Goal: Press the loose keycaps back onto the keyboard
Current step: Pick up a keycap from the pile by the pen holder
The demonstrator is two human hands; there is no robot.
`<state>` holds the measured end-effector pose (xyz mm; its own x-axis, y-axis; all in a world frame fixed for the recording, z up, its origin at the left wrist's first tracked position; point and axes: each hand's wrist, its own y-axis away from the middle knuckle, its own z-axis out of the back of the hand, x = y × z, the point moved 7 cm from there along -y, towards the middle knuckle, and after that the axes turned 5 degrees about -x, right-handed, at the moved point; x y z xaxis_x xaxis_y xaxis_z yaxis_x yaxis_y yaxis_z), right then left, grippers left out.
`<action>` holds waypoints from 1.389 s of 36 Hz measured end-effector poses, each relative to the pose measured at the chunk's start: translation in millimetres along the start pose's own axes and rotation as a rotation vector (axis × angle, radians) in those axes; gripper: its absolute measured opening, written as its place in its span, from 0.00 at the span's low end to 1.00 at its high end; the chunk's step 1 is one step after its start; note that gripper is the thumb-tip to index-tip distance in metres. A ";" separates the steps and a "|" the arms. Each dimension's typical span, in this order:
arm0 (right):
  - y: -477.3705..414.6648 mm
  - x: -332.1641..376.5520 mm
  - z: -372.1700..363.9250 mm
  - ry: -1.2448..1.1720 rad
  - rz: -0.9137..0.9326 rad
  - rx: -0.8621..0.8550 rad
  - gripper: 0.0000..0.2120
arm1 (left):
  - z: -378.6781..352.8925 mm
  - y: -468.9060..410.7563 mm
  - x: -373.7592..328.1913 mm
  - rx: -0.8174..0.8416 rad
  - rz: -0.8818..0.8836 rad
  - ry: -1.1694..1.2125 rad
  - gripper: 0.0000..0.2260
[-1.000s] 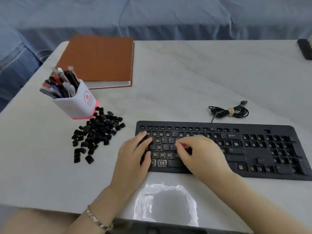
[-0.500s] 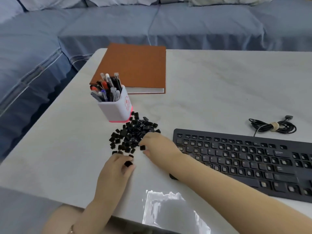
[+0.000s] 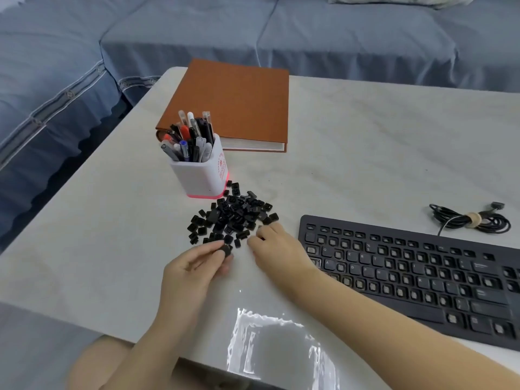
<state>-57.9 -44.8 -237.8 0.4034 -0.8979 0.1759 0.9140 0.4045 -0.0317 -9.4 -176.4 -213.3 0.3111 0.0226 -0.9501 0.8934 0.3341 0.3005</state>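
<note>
- A person's left hand (image 3: 194, 267) pinches 1 black keycap (image 3: 226, 249) between thumb and fingertips at the near edge of the keycap pile (image 3: 230, 218) on the pale tabletop (image 3: 365, 153); that grip is closed on the cap.
- The right hand (image 3: 277, 249) sits with fingers curled at the pile's right edge, just beside the keyboard (image 3: 408, 277). Whether its grip holds a cap cannot be told, because the fingertips are turned away from the camera.
- The loose caps lie heaped between the white pen holder (image 3: 199, 175) and the keyboard's left end, the farthest ones right at the holder's base.
- Each cap looks like light, hard plastic, small enough to slip or flick away. Holding it by 2 opposite side walls, top face up, would probably leave the underside free to meet its switch.
- Seating likely needs a straight downward press; a tilted cap could jam.
- Many keyboard positions show pale bare switches, so much of the job appears left to do.
- Legends on the heaped caps are too small to read, and the held cap's face is blurred.
- The keyboard's right end runs out of frame, and the right forearm covers its near left corner.
- A brown notebook (image 3: 236, 105), a coiled cable (image 3: 470, 220) and a blue sofa (image 3: 309, 32) fill the background.
</note>
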 end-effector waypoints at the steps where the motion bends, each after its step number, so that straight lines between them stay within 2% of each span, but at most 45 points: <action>1: 1.6 -4.1 -4.6 -0.013 -0.013 -0.005 0.23 | -2.5 1.6 -3.2 0.019 -0.012 -0.006 0.10; 3: 6.5 -3.2 1.2 0.025 0.010 -0.017 0.23 | -7.3 5.8 -9.1 0.052 -0.054 -0.034 0.12; 6: 15.3 -0.4 4.6 0.037 0.054 0.100 0.14 | -13.7 12.0 -17.4 0.078 -0.114 -0.050 0.13; 9: 20.7 -6.0 0.8 -0.008 0.061 0.159 0.17 | -18.1 18.4 -27.6 0.099 -0.198 -0.059 0.13; 12: 18.7 -10.0 2.2 -0.079 0.015 0.112 0.17 | -22.3 26.2 -38.7 0.136 -0.268 -0.050 0.13; 17: 9.2 -23.6 0.7 -0.160 -0.128 0.061 0.07 | -28.7 32.6 -49.6 0.141 -0.326 -0.103 0.11; 22: 6.7 -28.1 6.7 -0.233 -0.185 0.044 0.14 | -28.7 34.4 -48.0 0.110 -0.311 -0.131 0.12; 24: 10.4 -35.8 15.0 -0.441 -0.294 -0.087 0.13 | -29.6 35.4 -48.5 0.100 -0.310 -0.131 0.13; 27: 21.0 -53.1 28.3 -0.855 -0.577 -0.228 0.11 | -31.8 35.4 -45.5 0.112 -0.262 -0.089 0.13; 31: 39.0 -52.1 26.3 -1.576 -0.876 -0.127 0.14 | -37.5 37.1 -36.2 0.139 -0.137 -0.013 0.15; 34: 59.3 -48.1 31.0 -1.820 -0.993 -0.045 0.12 | -48.7 40.7 -29.4 0.182 -0.073 -0.028 0.14; 36: 72.6 -49.6 33.6 -1.794 -0.972 0.008 0.09 | -58.3 43.7 -25.3 0.215 -0.033 -0.042 0.14; 39: 90.7 -60.8 42.5 -1.508 -0.807 0.020 0.03 | -72.9 49.2 -21.9 0.247 -0.006 -0.038 0.12; 42: 105.6 -75.5 59.2 -1.234 -0.623 -0.091 0.08 | -87.9 55.9 -17.9 0.280 0.007 -0.029 0.09; 45: 122.0 -89.5 71.6 -1.086 -0.523 -0.163 0.14 | -105.4 64.0 -13.6 0.317 0.023 -0.039 0.09; 50: 150.9 -116.4 85.5 -0.819 -0.424 -0.308 0.09 | -140.7 81.8 -9.9 0.447 -0.016 -0.118 0.10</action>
<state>29.4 135.6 -179.0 -0.0097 -0.5127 0.8585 0.9947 -0.0926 -0.0440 15.0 -16.7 -191.1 0.3076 -0.0951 -0.9467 0.9424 -0.1066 0.3170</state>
